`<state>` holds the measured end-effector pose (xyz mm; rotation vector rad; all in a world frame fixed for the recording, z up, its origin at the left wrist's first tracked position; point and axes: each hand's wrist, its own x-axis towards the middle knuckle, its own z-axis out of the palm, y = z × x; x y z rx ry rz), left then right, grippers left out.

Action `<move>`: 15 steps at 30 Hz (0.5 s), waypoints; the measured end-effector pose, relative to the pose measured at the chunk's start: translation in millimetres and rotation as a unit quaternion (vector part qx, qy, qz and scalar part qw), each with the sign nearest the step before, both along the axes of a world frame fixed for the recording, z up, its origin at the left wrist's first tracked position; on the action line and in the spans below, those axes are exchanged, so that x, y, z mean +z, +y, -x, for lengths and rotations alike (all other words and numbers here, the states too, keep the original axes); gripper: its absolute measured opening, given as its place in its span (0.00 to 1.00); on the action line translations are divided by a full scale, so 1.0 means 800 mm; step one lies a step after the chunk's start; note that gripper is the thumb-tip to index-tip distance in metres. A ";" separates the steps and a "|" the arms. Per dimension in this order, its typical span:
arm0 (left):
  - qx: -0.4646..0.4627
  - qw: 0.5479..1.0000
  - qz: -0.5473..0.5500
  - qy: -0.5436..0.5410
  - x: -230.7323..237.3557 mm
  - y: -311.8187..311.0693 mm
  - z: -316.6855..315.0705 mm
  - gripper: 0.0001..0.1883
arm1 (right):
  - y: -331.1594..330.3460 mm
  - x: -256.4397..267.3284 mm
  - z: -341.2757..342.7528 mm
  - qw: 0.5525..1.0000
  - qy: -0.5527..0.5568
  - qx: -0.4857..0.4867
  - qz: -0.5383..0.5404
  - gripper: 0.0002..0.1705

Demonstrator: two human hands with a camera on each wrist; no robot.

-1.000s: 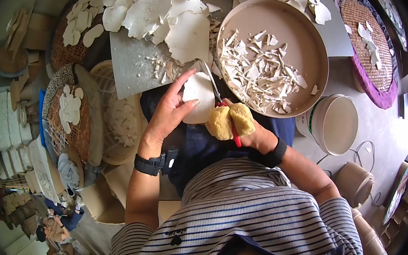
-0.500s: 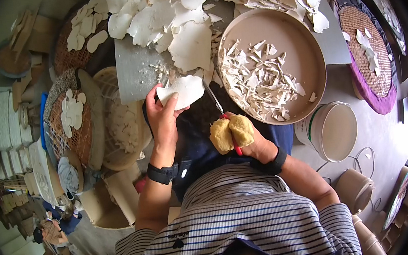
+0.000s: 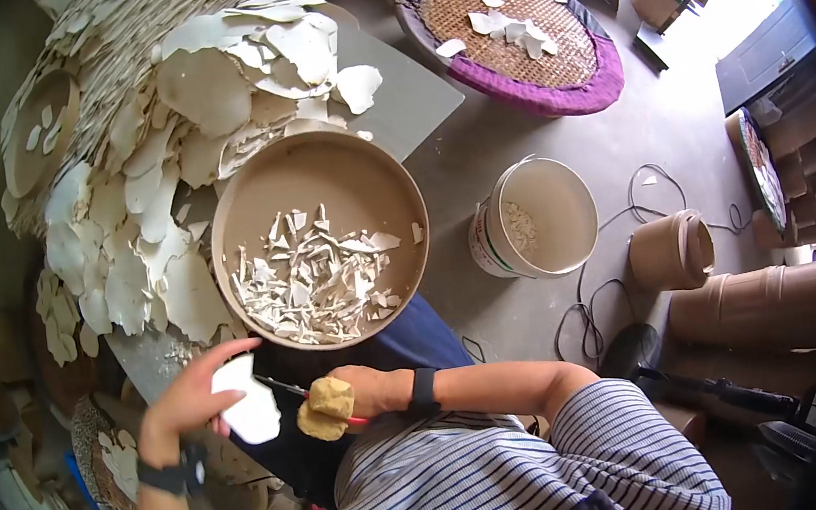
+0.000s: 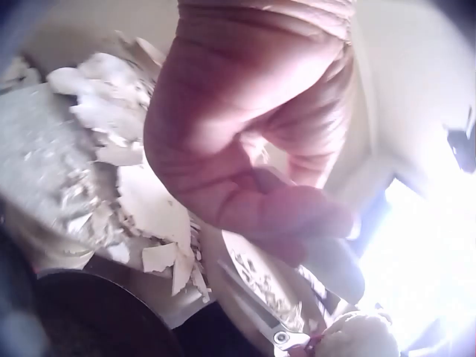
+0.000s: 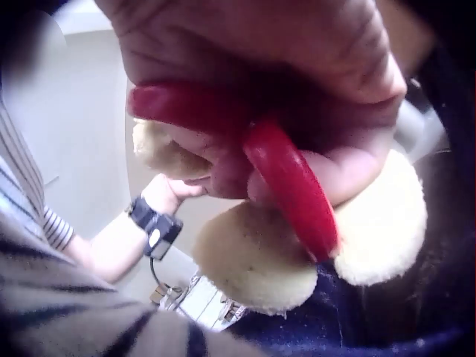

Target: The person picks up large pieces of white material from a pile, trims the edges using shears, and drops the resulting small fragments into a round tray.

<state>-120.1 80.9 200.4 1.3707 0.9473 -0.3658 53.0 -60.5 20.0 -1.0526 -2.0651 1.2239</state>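
In the head view my left hand (image 3: pixel 181 404) pinches a flat, pale piece with an uneven edge (image 3: pixel 250 410) between thumb and fingers, its index finger stretched along the top. My right hand (image 3: pixel 378 389) grips red-handled scissors (image 3: pixel 280 383), whose blades point left at the piece's right edge. Yellow foam padding (image 3: pixel 328 407) is wrapped at the scissor handles. The right wrist view shows the fingers curled around the red handles (image 5: pixel 294 190), with foam beside them. The scissors' pivot and blades (image 4: pixel 256 312) show below my left hand in the left wrist view.
Just beyond my hands stands a round, rimmed tray (image 3: pixel 310 143) holding many pale offcuts (image 3: pixel 321 283). Large pale sheets (image 3: pixel 152 214) pile up on the left. A white bucket (image 3: pixel 550 219) sits right of the tray, and a purple-edged woven tray (image 3: pixel 509 37) lies farther back.
The head view has swung to the right, bringing the bucket and floor more into sight. My left hand moved the pale piece away from the blades, turned it, and now holds it beside them again.
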 end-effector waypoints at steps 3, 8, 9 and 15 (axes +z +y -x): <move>-0.124 0.947 -0.251 -0.159 0.004 0.041 -0.125 0.27 | -0.005 0.009 0.001 0.998 -0.052 0.040 -0.014 0.13; -0.014 0.794 -0.069 -0.603 0.078 0.040 -0.224 0.22 | -0.009 -0.018 -0.008 0.995 -0.001 0.049 -0.088 0.15; -0.032 0.802 -0.066 -0.593 0.072 0.052 -0.207 0.20 | -0.012 -0.014 -0.012 0.998 0.054 0.025 -0.027 0.15; 0.346 0.869 -0.268 -0.232 -0.022 0.044 -0.002 0.13 | -0.004 0.000 -0.032 0.968 0.195 0.000 0.157 0.21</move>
